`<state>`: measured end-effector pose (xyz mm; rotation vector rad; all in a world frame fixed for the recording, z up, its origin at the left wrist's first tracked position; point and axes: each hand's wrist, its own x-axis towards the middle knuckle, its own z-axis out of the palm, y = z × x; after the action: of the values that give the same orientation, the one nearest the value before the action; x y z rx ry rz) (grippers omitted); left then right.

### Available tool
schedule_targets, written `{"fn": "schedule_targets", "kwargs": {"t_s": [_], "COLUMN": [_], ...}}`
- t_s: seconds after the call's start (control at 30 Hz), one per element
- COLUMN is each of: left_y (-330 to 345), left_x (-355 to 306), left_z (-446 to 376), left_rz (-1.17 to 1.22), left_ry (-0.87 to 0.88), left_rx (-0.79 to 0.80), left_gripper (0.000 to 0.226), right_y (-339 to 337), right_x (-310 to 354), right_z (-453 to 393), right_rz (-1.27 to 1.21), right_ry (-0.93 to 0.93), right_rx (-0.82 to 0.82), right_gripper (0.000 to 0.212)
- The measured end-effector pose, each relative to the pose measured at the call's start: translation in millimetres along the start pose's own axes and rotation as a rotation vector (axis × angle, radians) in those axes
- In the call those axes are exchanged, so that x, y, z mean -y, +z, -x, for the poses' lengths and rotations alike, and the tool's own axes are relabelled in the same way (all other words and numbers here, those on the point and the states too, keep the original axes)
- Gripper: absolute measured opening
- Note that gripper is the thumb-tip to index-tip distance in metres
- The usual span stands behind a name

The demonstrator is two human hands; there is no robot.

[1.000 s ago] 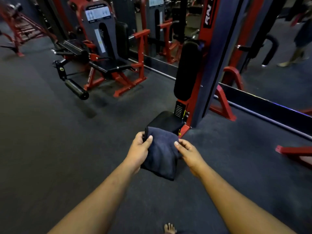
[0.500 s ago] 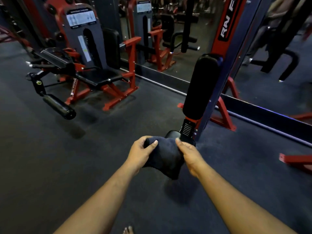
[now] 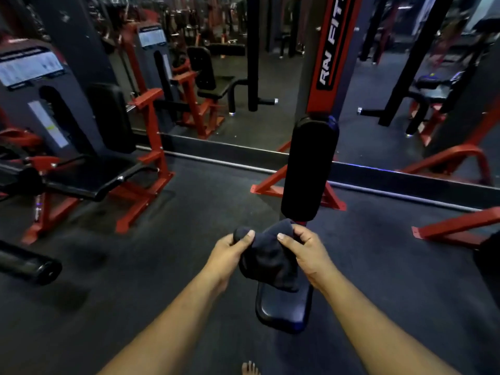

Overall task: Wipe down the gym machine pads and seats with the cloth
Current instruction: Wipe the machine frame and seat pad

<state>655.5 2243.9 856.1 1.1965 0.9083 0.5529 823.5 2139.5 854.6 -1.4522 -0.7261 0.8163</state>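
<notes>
Left hand [image 3: 228, 253] and right hand [image 3: 304, 251] each hold a clamped grip on the bunched dark-blue cloth [image 3: 266, 259], above the black padded seat [image 3: 282, 311].

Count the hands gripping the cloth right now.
2. The left hand holds the cloth's left end and the right hand its right end, above the seat, in front of the back pad.

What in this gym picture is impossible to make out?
- Seat, head view: its far end lies under the cloth held by the left hand and right hand.
- Placard, head view: print too blurred to read.
- Red lettering, head view: cut off by the top edge.
</notes>
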Motion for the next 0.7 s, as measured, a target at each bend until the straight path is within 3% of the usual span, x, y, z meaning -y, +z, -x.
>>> {"fn": "schedule_targets", "kwargs": {"t_s": [0.07,0.13,0.2,0.3,0.43,0.6,0.7], "left_y": [-8.1,-21.4,-30.8,-36.3,-44.3,-55.7,-61.4], "left_x": [-9.2,-18.2,-29.3,-53.0,-66.8,-92.0,-111.8], "left_z": [-36.5,-70.0,-94.1,-122.5,-176.7,-240.6,-279.3], "left_rz": [-0.085,-0.388,-0.55,-0.42,-0.353,-0.39,-0.355], "left_ry": [0.143,0.307,0.405,0.43,0.393,0.47,0.448], "left_rx": [-0.105,-0.202,-0.187,-0.048,0.107,0.24,0.356], "left_gripper": [0.029,0.041,0.037,0.022,0.028,0.03,0.043], "right_y": [1.2,4.7,12.0,28.1,44.3,69.5,84.7], "right_x": [-7.4,-19.2,-25.6,-21.1,-6.2,-8.2,-8.8], "right_z": [-27.5,-52.3,-71.8,-98.0,-130.1,-170.8,-193.8], "right_rz": [0.061,0.177,0.198,0.11,0.092,0.169,0.198], "right_ry": [-0.07,-0.137,-0.138,-0.119,-0.127,-0.113,-0.124], "right_rx": [-0.167,-0.296,-0.346,-0.428,-0.599,-0.739,-0.838], "right_gripper": [0.015,0.016,0.014,0.015,0.014,0.048,0.052]}}
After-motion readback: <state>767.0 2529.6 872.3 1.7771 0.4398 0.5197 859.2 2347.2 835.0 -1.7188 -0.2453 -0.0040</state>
